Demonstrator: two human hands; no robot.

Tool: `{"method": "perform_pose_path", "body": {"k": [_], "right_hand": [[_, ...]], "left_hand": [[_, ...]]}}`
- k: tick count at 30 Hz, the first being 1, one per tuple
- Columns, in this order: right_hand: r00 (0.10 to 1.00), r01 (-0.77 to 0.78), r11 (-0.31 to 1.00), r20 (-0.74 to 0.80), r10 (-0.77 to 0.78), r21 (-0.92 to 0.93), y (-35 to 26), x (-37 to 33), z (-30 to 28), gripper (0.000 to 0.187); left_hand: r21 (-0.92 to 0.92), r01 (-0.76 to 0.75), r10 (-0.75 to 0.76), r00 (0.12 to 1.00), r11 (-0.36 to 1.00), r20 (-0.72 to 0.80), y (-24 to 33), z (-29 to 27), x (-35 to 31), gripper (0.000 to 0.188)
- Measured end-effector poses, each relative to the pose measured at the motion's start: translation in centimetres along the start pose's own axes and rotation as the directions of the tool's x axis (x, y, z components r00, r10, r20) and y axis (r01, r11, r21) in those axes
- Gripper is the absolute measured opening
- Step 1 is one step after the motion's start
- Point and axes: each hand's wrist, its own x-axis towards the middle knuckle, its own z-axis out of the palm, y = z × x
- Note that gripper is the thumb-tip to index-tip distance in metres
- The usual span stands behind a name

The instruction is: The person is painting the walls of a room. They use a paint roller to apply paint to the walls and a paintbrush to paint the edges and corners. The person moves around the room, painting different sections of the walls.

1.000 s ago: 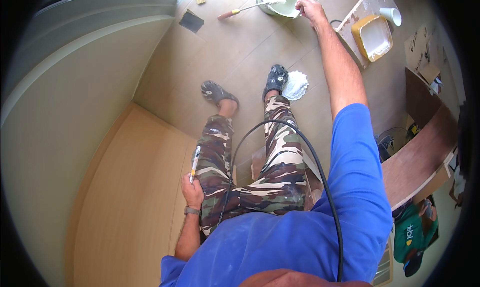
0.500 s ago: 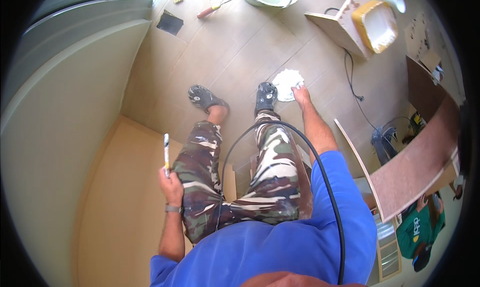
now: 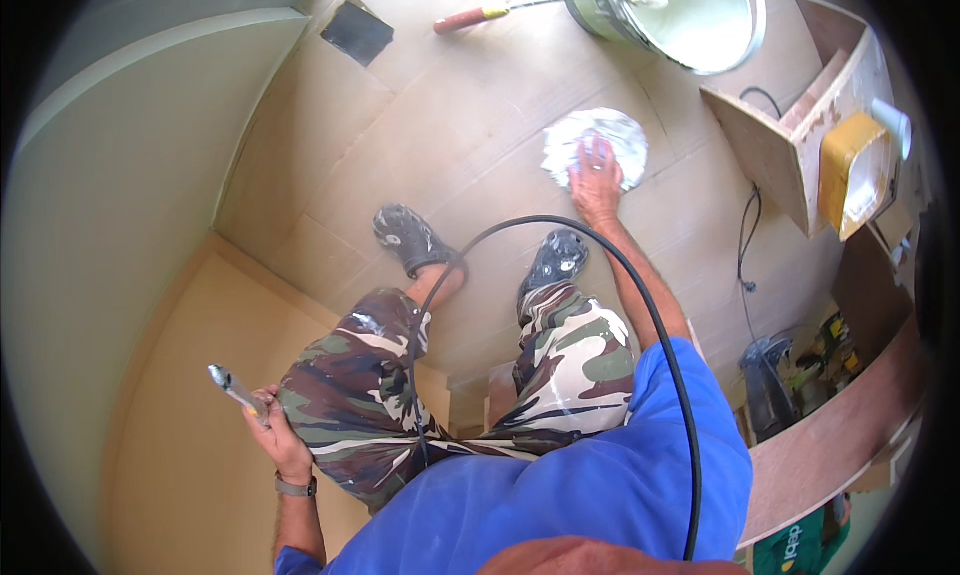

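Reaching forward over the floor, in the head view, the right hand (image 3: 597, 185) lies over the near part of a round, ruffled white piece (image 3: 628, 140). Its fingers stretch across the surface; whether the tips grip a fold or only rest there, I cannot tell, nor what the piece is made of. One second ago this hand was up at the rim of the bucket (image 3: 600, 15); half a second ago it was at the edge of the white piece. That piece lay right by the right shoe (image 3: 560, 258) then, and now sits ahead of it, clear of the shoe and nearer the bucket. I take this to mean that the white piece is what the right hand is busy with, while the bucket is left alone.

The left hand (image 3: 281, 443) is closed around a slim tool (image 3: 235, 389), just beside the left leg. The tool now leans out to the left, where half a second ago it stood nearly upright.

A roller (image 3: 550, 3) rests across the bucket's rim. A dark square (image 3: 357, 31) lies on the floor to its left, and a yellow tub (image 3: 840, 170) stands off to the right beside some boards (image 3: 755, 145).
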Motion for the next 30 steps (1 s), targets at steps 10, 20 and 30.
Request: {"method": "perform_pose_path", "body": {"k": [10,20,30], "right_hand": [[0.932,0.362,0.926,0.043,-0.36,-0.11,-6.7,22.8,-4.3,0.047],[0.802,0.487,0.842,-0.262,-0.536,-0.234,-9.9,16.5,4.2,0.034],[0.602,0.791,0.607,0.264,-0.753,-0.075,-13.2,15.7,1.8,0.048]], "left_hand": [[-0.281,0.062,-0.167,0.916,0.958,-0.366,-3.2,0.9,-3.2,0.012],[-0.359,0.126,-0.338,0.703,0.925,-0.625,-9.7,3.3,-7.4,0.02],[-0.44,0.151,-0.421,0.661,0.885,-0.621,-7.3,3.3,-8.4,0.024]]}}
